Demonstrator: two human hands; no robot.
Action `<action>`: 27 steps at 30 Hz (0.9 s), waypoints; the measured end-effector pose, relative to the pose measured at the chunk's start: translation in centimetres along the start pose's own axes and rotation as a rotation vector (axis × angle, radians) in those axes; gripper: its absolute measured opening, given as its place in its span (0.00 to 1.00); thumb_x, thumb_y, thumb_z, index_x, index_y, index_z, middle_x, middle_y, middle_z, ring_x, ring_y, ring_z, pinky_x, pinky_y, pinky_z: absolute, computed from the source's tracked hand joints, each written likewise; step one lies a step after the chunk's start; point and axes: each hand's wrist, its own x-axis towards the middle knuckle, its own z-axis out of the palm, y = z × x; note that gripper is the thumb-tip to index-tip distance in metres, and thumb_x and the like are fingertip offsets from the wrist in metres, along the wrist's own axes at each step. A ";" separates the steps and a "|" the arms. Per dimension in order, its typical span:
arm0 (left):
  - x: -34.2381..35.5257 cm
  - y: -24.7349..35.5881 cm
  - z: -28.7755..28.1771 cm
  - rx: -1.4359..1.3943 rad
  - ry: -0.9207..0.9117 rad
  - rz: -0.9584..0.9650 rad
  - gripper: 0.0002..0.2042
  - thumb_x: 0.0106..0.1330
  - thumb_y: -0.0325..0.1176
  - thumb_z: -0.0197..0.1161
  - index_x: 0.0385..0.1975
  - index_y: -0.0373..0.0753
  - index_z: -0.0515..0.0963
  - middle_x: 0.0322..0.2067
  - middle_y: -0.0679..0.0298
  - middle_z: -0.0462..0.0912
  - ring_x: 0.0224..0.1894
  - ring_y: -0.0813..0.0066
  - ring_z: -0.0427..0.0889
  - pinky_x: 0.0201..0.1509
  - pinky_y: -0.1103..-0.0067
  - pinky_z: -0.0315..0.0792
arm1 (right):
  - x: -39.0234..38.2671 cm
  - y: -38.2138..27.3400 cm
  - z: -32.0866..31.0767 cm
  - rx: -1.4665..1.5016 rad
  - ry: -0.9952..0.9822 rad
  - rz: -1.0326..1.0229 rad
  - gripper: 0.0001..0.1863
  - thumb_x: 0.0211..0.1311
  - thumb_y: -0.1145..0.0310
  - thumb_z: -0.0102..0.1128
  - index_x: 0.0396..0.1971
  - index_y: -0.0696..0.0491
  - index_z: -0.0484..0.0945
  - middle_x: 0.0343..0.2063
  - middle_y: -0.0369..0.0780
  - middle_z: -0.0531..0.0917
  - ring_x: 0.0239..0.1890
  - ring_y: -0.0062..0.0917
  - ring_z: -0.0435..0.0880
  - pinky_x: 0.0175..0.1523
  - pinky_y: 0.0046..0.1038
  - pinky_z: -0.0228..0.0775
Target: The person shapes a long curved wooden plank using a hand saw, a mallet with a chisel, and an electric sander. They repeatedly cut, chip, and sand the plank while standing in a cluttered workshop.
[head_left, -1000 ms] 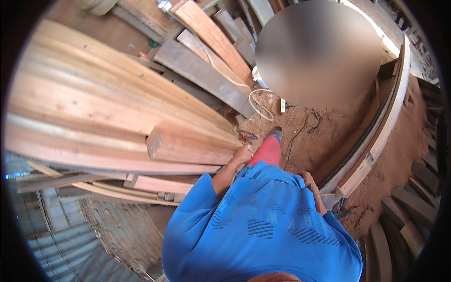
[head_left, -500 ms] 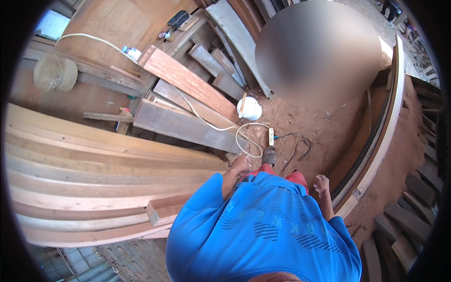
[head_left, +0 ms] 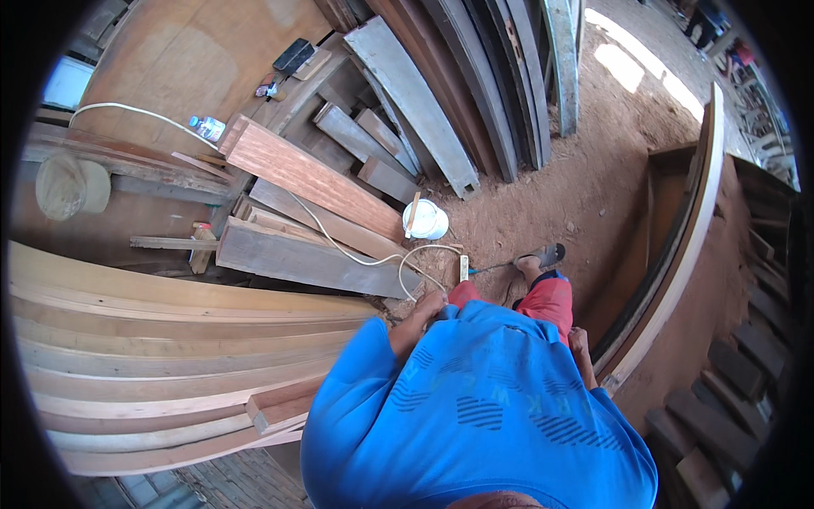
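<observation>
My left hand (head_left: 426, 307) is drawn in against my waist at the hem of my blue shirt, just past the ends of a stack of long, pale curved planks (head_left: 170, 356). Its fingers are curled and partly hidden, so I cannot tell whether it holds anything. My right hand (head_left: 579, 341) hangs at my side with nothing in it, close to the inner edge of a large curved wooden frame (head_left: 678, 246). My sandalled foot (head_left: 547, 254) rests on the red dirt floor ahead.
A grey plank (head_left: 314, 265) and a reddish plank (head_left: 314, 178) lie ahead on the left. A white cable (head_left: 339, 248) runs over them to a power strip (head_left: 464, 268). A white bucket (head_left: 426, 220) stands on the dirt. Dark boards (head_left: 475, 93) lean at the back. At far left are a bottle (head_left: 206, 127) and a hat (head_left: 72, 185).
The view has swung up and away from the plank stack, which now lies lower left. The bucket, cable and leaning boards have come into sight. Both hands stay at my sides.
</observation>
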 end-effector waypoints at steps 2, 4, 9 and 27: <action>2.0 0.9 0.9 -0.044 -0.011 -0.065 0.10 0.60 0.39 0.64 0.35 0.42 0.84 0.36 0.53 0.87 0.43 0.55 0.85 0.49 0.64 0.76 | 2.6 -1.1 -1.0 0.009 -0.039 -0.006 0.15 0.60 0.66 0.53 0.36 0.62 0.82 0.32 0.49 0.85 0.36 0.37 0.86 0.41 0.34 0.76; 3.3 2.2 1.4 -0.103 -0.003 -0.138 0.11 0.60 0.40 0.64 0.35 0.42 0.84 0.37 0.53 0.87 0.43 0.54 0.85 0.49 0.63 0.76 | 6.2 -1.8 -1.8 0.028 -0.112 -0.027 0.14 0.61 0.65 0.54 0.37 0.60 0.82 0.31 0.47 0.85 0.34 0.35 0.85 0.38 0.33 0.76; 6.8 10.1 0.8 0.161 0.081 -0.067 0.11 0.57 0.38 0.59 0.33 0.41 0.85 0.37 0.50 0.86 0.43 0.53 0.85 0.48 0.61 0.76 | 17.2 -2.6 -6.7 0.137 -0.322 -0.048 0.11 0.64 0.63 0.56 0.37 0.54 0.80 0.28 0.42 0.83 0.29 0.31 0.83 0.30 0.30 0.74; 30.2 48.3 -2.4 0.286 0.065 0.164 0.15 0.65 0.40 0.54 0.44 0.41 0.82 0.47 0.49 0.83 0.52 0.46 0.80 0.57 0.59 0.72 | 38.9 -3.5 -32.6 0.308 0.065 -0.121 0.15 0.67 0.66 0.55 0.41 0.64 0.80 0.31 0.42 0.84 0.32 0.28 0.82 0.40 0.31 0.76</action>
